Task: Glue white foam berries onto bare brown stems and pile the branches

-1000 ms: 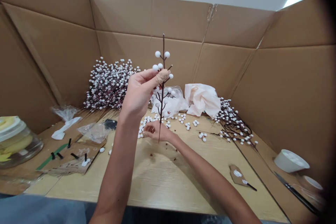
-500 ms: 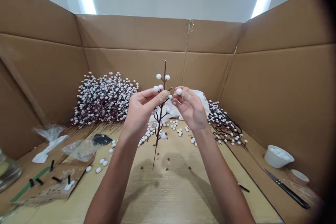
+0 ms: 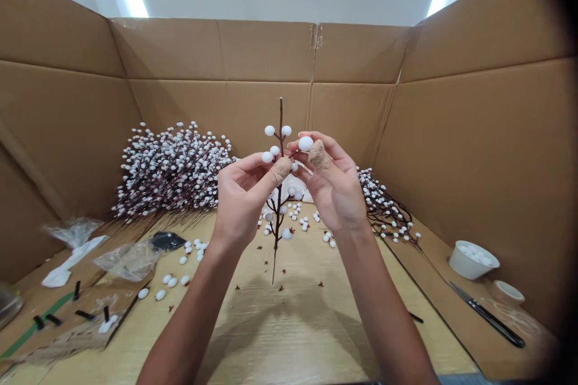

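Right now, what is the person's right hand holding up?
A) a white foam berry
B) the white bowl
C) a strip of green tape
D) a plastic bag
A. The right hand pinches a white foam berry in its fingertips, beside the berry stem held by the left hand.
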